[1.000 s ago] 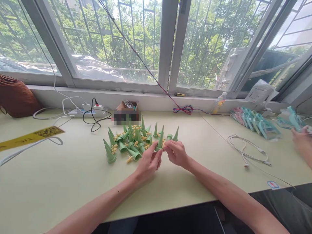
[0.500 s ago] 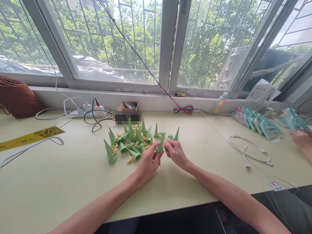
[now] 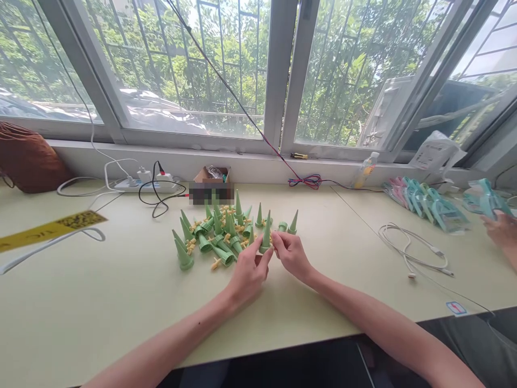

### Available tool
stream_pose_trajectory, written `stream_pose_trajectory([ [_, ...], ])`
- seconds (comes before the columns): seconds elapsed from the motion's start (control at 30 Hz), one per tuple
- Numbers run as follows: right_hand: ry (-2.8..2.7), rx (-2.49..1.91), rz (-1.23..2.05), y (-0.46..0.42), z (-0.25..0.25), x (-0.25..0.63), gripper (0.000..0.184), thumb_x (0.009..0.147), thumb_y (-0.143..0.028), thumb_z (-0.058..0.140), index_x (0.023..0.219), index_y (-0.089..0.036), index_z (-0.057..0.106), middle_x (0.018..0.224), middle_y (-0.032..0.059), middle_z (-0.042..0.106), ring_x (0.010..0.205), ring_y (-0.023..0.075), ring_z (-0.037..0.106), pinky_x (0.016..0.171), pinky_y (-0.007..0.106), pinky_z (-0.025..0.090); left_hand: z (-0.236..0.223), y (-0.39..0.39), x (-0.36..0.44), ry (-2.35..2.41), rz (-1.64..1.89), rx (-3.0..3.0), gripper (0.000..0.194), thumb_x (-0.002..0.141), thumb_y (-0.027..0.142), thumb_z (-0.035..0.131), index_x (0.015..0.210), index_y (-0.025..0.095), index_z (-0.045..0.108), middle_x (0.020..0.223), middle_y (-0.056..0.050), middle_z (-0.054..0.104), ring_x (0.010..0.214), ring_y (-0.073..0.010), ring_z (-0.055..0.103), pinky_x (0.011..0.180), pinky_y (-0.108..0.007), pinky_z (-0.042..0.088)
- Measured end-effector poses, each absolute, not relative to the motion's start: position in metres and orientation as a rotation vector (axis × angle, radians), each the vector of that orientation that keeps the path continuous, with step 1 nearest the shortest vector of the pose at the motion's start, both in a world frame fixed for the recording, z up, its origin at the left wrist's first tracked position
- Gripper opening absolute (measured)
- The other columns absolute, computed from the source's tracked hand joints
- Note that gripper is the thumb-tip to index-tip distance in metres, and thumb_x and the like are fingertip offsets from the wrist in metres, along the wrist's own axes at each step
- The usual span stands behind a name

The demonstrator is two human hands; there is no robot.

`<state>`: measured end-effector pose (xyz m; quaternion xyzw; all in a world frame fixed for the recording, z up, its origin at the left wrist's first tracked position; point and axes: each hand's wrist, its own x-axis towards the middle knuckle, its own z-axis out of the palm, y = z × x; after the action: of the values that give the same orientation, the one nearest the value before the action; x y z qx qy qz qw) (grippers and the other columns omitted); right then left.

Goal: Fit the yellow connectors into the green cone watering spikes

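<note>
My left hand grips a green plastic cone spike by its wide base, point up. Close on its right, my right hand pinches a small yellow valve piece at the side of the cone, mostly covered by the fingertips. Beyond both hands lies a pile of similar green cones, some standing, others on their sides with open ends showing. Yellow valve pieces are scattered among them. One cone stands at the pile's left edge, another at its right.
A small cardboard box stands behind the pile, beside a power strip with cables. To the right are a coiled white cable, a bottle and bagged teal items. Another person's hand reaches in at far right.
The cone in my left hand tilted to the right, then came back upright. Both hands stay together at its base. At far right, the other person's hand shifted slightly around a teal item.
</note>
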<state>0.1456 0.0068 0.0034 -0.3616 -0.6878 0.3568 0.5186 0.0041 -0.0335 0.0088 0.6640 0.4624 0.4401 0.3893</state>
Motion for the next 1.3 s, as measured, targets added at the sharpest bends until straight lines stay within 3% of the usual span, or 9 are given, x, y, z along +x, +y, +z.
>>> stream_pose_trajectory([
  [0.13,-1.761,-0.871,0.645,0.006,0.004,0.147,0.045,0.099,-0.045,0.042,0.061,-0.02,0.039,0.055,-0.0043,0.035,0.051,0.0094,0.029,0.049,0.026,0.024,0.01,-0.037,0.007,1.101,1.045,1.594,0.03,0.096,0.047,0.045,0.102,0.018,0.048,0.045,0.01,0.042,0.038,-0.008,0.032,0.041,-0.021,0.029],
  [0.37,-1.914,-0.804,0.533,0.01,0.006,0.152,0.044,0.1,-0.042,0.037,0.062,-0.021,0.033,0.056,-0.0037,0.035,0.052,0.0106,0.029,0.051,0.026,0.026,0.01,-0.035,0.005,1.044,0.966,1.623,0.03,0.098,0.049,0.04,0.095,0.02,0.042,0.05,0.008,0.046,0.045,-0.0102,0.038,0.048,-0.024,0.034],
  [0.53,-1.963,-0.76,0.496,0.012,0.007,0.155,0.043,0.101,-0.041,0.035,0.063,-0.022,0.029,0.056,-0.0039,0.034,0.051,0.0111,0.028,0.052,0.026,0.027,0.009,-0.031,-0.001,0.961,0.847,1.549,0.036,0.096,0.056,0.039,0.083,0.023,0.032,0.05,0.008,0.044,0.04,-0.0093,0.036,0.042,-0.025,0.027],
  [0.8,-2.058,-0.624,0.451,0.02,-0.001,0.163,0.039,0.102,-0.035,0.034,0.066,-0.022,0.036,0.06,-0.0015,0.044,0.053,0.0121,0.035,0.054,0.025,0.031,0.017,-0.027,-0.006,0.669,0.688,1.207,0.04,0.093,0.058,0.046,0.086,0.021,0.035,0.079,0.005,0.045,0.043,-0.0043,0.047,0.039,-0.021,0.029],
  [1.0,-2.025,-0.669,0.463,0.017,0.004,0.16,0.043,0.102,-0.043,0.032,0.064,-0.022,0.03,0.056,-0.0029,0.038,0.051,0.0118,0.03,0.052,0.026,0.028,0.004,-0.025,-0.007,0.853,0.713,1.482,0.039,0.096,0.059,0.037,0.081,0.023,0.03,0.054,0.008,0.045,0.037,-0.0081,0.037,0.04,-0.024,0.026],
  [1.13,-1.977,-0.736,0.525,0.013,0.007,0.157,0.046,0.1,-0.047,0.034,0.063,-0.022,0.022,0.054,-0.0053,0.026,0.05,0.0111,0.02,0.05,0.027,0.022,-0.004,-0.024,-0.009,1.031,0.873,1.763,0.029,0.096,0.05,0.045,0.087,0.023,0.043,0.053,0.005,0.05,0.049,-0.015,0.049,0.053,-0.029,0.039],
  [1.3,-1.885,-0.796,0.723,0.01,0.008,0.154,0.048,0.099,-0.048,0.038,0.061,-0.022,0.025,0.054,-0.0053,0.024,0.05,0.0103,0.021,0.049,0.027,0.02,-0.002,-0.022,-0.008,1.181,1.035,2.034,0.025,0.094,0.04,0.049,0.107,0.019,0.051,0.085,-0.007,0.065,0.083,-0.0236,0.062,0.074,-0.033,0.048],
])
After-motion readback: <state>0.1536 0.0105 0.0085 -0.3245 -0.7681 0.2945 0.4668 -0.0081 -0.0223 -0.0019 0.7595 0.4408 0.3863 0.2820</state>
